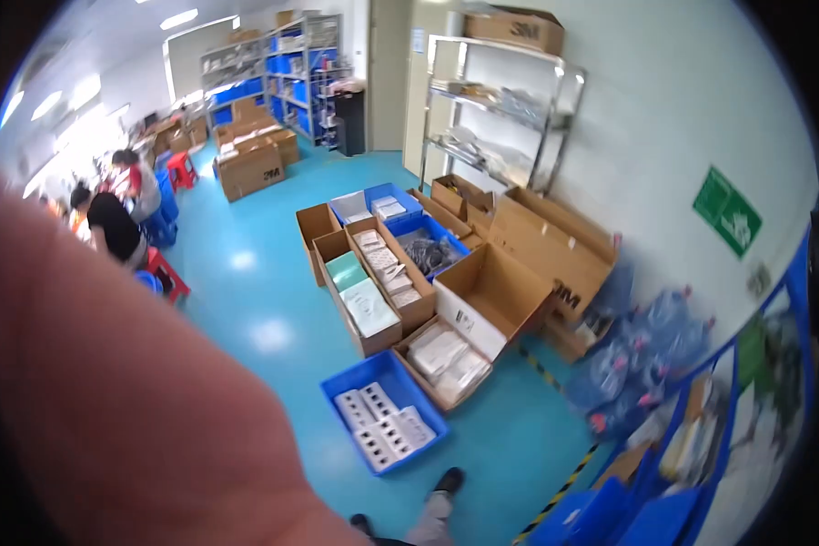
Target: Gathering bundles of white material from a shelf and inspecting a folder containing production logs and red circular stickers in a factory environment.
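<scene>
Item: one blue bin [382, 367], open, flat on the floor to the right of the hand; contents, white cartons [391, 431] with dark square marks, in rows.

Left hand [155, 391], judged by its side of the view: very near the lens, blurred, the fingers indistinct; how far open, and whether it holds anything, cannot be told. Right hand: out of view, state cannot be told.

Just beyond the bin, farther from the hand: an open cardboard box [425, 386] of white packets; a long carton [382, 339] holding white and pale green packs; a second long carton [419, 314] of small white boxes, beside the first. Behind these, a blue crate [446, 270] of dark goods.

Surface: turquoise floor [223, 296], glossy, with lamp reflections; yellow-and-black striped tape [555, 496] well right of the hand. Lower edge: one dark shoe [450, 480].

Room, right of the hand: clear blue water bottles [623, 373], clustered; pale wall [655, 109] with green sign [728, 211]; metal rack [549, 123].

Room, beyond the hand: two people, one in a dark top [118, 223]; red stool [166, 273]; stacked cartons [250, 170]; shelving with blue bins at the rear.
</scene>
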Motion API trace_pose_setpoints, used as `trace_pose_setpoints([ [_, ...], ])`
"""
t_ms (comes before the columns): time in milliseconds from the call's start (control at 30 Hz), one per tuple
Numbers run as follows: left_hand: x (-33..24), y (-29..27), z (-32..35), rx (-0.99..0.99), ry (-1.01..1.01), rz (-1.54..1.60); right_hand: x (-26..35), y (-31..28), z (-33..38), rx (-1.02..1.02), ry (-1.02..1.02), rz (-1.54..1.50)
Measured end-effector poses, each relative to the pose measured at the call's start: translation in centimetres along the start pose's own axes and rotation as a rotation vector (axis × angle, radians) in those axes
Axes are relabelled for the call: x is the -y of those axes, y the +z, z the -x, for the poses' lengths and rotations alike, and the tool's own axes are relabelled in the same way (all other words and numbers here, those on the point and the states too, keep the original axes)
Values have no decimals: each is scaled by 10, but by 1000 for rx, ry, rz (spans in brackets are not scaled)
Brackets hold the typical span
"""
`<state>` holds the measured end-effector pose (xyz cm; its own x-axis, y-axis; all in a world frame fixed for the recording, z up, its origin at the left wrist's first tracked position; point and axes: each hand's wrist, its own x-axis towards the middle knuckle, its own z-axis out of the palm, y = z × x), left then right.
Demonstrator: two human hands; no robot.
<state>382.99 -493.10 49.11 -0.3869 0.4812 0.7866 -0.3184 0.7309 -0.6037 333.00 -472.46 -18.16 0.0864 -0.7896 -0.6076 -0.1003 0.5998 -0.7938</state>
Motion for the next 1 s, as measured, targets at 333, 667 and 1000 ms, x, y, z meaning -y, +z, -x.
trace_pose_setpoints([
  [333, 31, 188, 38, 182, -265, 187, 91, -131, -5, -191, 60, 118],
  [667, 40, 182, 30, 383, -278, 31, 165, -161, -75, -41, 98, 270],
  [1000, 2, 124, 20, 561, -366, -142, 187, -132, -120, 202, 137, 432],
])
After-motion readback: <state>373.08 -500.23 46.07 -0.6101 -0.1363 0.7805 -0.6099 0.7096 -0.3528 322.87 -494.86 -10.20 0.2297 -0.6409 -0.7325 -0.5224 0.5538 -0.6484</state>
